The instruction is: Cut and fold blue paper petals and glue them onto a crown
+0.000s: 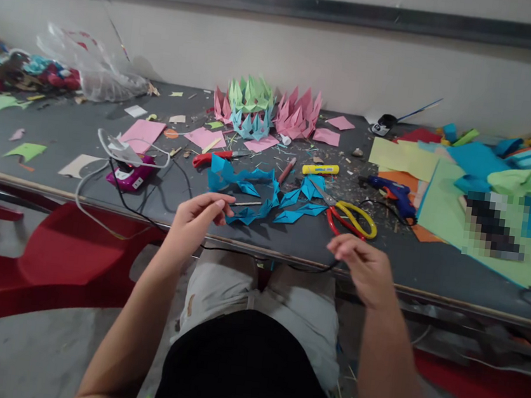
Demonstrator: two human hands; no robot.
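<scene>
My left hand (200, 216) is closed in a pinch at the table's front edge, beside a folded blue paper chain (267, 205). A thin grey stick (248, 203) runs right from the fingertips; whether they grip it is unclear. Loose blue folded pieces (299, 213) lie to the right of the chain. My right hand (361, 266) hovers in front of the table edge with fingers pinched; anything in them is hidden. Just beyond it lie scissors (352, 220) with red and yellow handles. A yellow glue stick (320, 169) is behind the blue pieces.
Folded paper crowns in green (252, 95) and pink (298, 116) stand near the wall. A purple power strip (130, 174) with cables sits left. A blue glue gun (397, 198) and stacked coloured paper (450, 214) lie right. Red chairs (82, 248) flank me.
</scene>
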